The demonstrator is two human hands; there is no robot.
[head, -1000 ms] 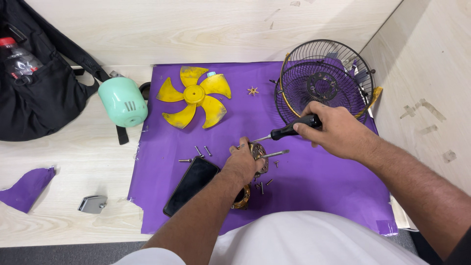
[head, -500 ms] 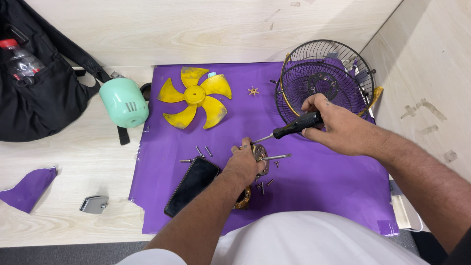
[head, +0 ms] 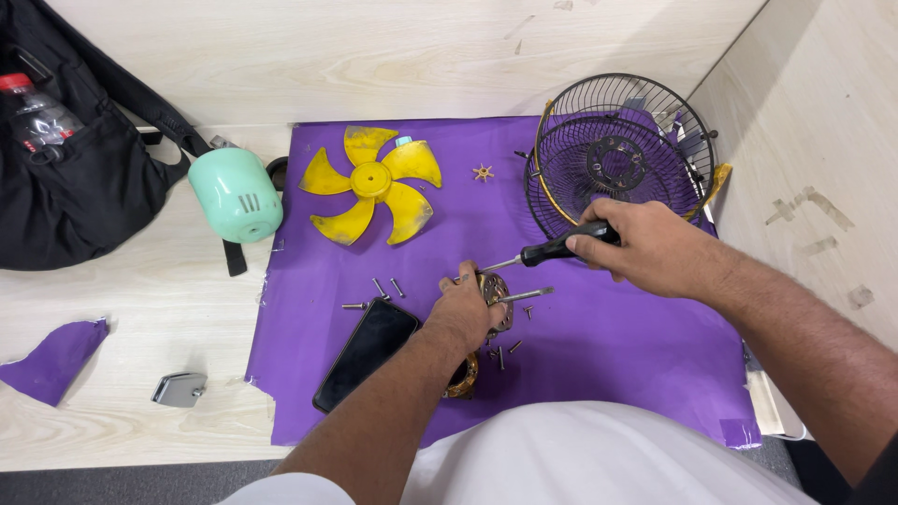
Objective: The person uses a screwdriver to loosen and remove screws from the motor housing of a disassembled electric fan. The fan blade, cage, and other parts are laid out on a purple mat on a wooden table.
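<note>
Head view, looking down on a purple sheet spread over a pale wooden floor, likely laid out to keep small parts together and visible.

- Left hand: fingers curled down over a small metal motor at centre of sheet, pressing it flat, seemingly to hold it steady under the tool.
- Right hand: clenched around black handle of a screwdriver; shaft slanting down-left, tip at top of motor, just beside left fingertips.
- Copper coil part: partly hidden under left forearm, near edge of sheet.
- Loose screws: scattered close around motor, within easy reach; exact count unclear.
- Phone: dark, screen up, lying left of motor, touching nothing.
- Yellow blade: flat on far part of sheet, set well apart from work.
- Wire grille: far right corner, propped upright against wall.
- Green housing: at far left edge of sheet, on its side.
- Black bag: far left, off sheet, bottle tucked in pocket.
- Torn purple scrap and small metal clip: near left, on bare floor.
</note>
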